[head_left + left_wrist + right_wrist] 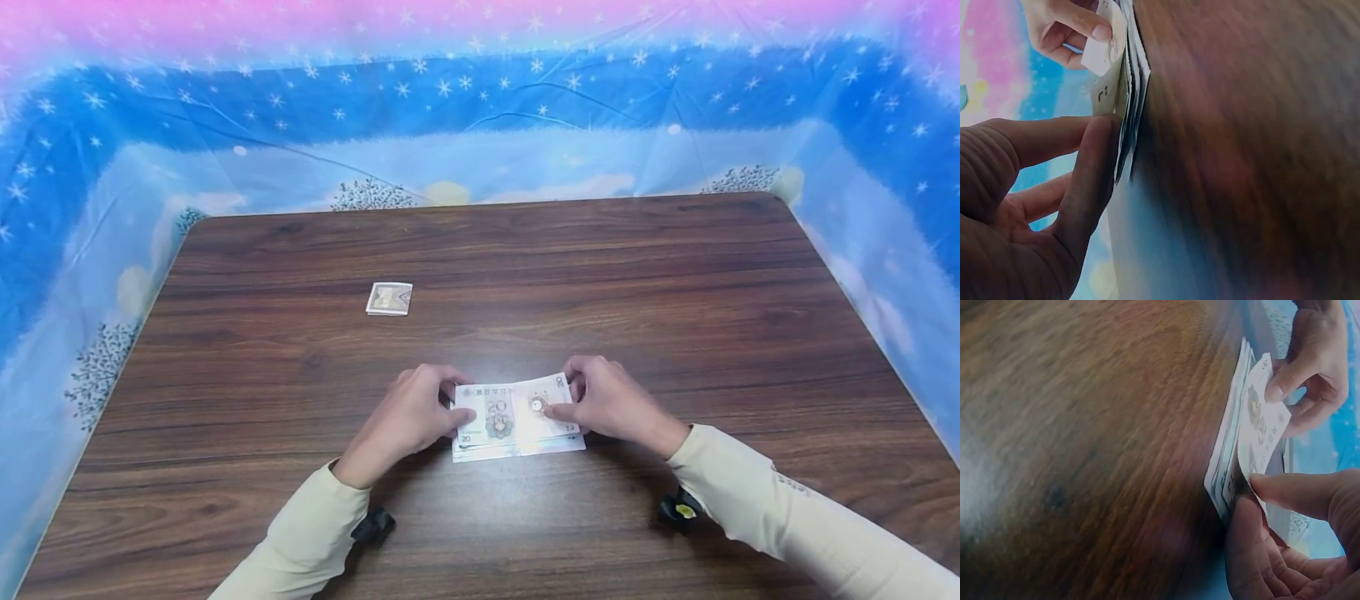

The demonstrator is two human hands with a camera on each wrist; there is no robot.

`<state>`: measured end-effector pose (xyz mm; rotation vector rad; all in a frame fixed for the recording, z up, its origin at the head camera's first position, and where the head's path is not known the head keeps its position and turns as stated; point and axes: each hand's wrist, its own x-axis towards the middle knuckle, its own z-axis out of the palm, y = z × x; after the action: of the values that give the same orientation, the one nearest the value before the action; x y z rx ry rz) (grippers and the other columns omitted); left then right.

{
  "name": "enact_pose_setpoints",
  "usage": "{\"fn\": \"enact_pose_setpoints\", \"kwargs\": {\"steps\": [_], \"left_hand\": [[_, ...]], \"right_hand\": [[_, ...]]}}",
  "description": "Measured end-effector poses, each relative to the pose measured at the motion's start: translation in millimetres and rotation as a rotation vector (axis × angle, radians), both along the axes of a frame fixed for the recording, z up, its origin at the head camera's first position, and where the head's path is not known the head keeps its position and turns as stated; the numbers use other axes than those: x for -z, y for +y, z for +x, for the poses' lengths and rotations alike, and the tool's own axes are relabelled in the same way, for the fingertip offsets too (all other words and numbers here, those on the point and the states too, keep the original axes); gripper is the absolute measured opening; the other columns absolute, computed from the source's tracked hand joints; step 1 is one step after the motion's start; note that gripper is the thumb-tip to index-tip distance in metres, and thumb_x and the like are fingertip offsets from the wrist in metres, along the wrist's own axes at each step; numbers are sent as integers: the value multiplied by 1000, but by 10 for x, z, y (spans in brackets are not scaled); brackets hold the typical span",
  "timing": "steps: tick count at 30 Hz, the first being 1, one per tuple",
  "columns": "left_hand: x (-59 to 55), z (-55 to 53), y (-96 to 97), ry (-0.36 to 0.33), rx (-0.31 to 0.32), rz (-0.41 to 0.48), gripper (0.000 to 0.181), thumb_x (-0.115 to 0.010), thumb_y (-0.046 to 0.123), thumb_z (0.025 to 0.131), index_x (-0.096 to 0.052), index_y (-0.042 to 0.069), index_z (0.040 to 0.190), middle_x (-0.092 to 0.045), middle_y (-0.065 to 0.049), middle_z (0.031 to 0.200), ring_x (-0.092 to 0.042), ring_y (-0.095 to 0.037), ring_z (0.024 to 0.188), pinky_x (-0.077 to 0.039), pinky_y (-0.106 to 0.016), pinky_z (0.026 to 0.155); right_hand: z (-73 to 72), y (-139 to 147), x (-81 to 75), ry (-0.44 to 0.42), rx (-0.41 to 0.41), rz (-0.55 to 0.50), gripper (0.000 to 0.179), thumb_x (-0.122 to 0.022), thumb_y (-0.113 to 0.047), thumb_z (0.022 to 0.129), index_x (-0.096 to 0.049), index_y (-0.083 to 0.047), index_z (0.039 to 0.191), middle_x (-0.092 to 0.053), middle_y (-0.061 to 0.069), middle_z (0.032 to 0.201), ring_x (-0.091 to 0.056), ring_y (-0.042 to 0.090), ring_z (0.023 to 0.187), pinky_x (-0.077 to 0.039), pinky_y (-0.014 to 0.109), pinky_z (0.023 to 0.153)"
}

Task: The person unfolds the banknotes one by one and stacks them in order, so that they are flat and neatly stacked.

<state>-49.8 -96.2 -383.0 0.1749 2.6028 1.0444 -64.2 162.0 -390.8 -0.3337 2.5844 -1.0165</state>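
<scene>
A stack of banknotes (517, 451) lies on the table in front of me, its layered edges showing in the left wrist view. On top, a banknote marked 20 (472, 408) has its right end raised and bent away from the others. My right hand (615, 404) pinches that raised end between thumb and forefinger, seen closely in the right wrist view. At the other end my left hand (416, 417) grips the notes, thumb over the top one and fingers behind. How many notes the left fingers hold is hidden.
A small folded banknote (389, 298) lies farther back on the brown wooden table (637, 292), left of the stack. A blue and pink snowflake-print cloth (480, 92) surrounds the table's back and sides. Each wrist carries a black strapped device (678, 508).
</scene>
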Motion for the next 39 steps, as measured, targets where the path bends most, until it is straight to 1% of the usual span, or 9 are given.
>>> {"fn": "enact_pose_setpoints", "kwargs": {"steps": [3,6,15,21,26,30,32,36,39], "left_hand": [[13,-5,11,54,21,-87,39,-87,14,79,-74,9,116,-65,-3,92,-60,-13,75,-51,-32,70],[27,-5,10,88,40,-130,39,-88,16,78,-75,10,115,-63,-3,93,-56,-17,84,-48,-37,77],[47,-1,-8,128,58,-155,42,-89,18,77,-74,10,115,-63,-6,99,-58,-21,92,-48,-44,84],[-16,19,-41,118,57,-146,45,-89,22,78,-73,10,118,-63,-6,101,-59,-21,92,-48,-42,84],[-150,-7,-189,141,40,-99,45,-86,23,81,-71,7,120,-68,-6,103,-63,-22,93,-52,-42,84],[-233,-99,-389,176,3,-81,42,-79,22,89,-67,3,125,-72,-12,110,-70,-24,93,-56,-45,85],[-248,-159,-489,206,-18,-113,42,-74,21,93,-65,0,128,-70,-16,117,-69,-29,100,-53,-50,92],[-231,-297,-635,253,-28,-233,46,-63,20,100,-55,-5,138,-55,-27,137,-55,-40,126,-40,-62,105],[-194,-398,-698,238,9,-317,52,-56,18,104,-44,-11,144,-38,-33,151,-36,-45,141,-30,-61,115]], "right_hand": [[-11,4,22,40,-18,56,37,-88,-19,77,-65,1,99,-61,0,67,-56,10,54,-46,28,53],[-22,15,25,66,-31,110,46,-89,-23,76,-63,1,106,-61,0,71,-56,12,61,-48,29,57],[-23,49,22,114,-64,170,60,-90,-32,76,-57,-2,117,-61,-3,70,-56,11,61,-49,33,60],[-18,26,-4,121,-71,166,60,-89,-31,77,-56,-2,118,-60,-3,69,-55,10,60,-47,31,58],[-48,29,-68,148,-70,121,57,-89,-30,78,-59,0,115,-59,-3,69,-54,10,59,-47,29,55],[-136,29,-138,168,-53,67,47,-86,-26,82,-62,2,111,-60,-2,69,-54,11,60,-46,29,56],[-197,18,-168,156,-32,27,42,-84,-23,84,-64,2,110,-61,0,71,-54,12,61,-46,29,57],[-336,-12,-183,95,26,-88,32,-80,-18,88,-66,4,107,-65,4,74,-57,15,61,-48,30,58],[-445,-61,-173,-7,87,-186,29,-77,-14,90,-65,4,108,-68,8,80,-62,19,64,-50,28,57]]}}
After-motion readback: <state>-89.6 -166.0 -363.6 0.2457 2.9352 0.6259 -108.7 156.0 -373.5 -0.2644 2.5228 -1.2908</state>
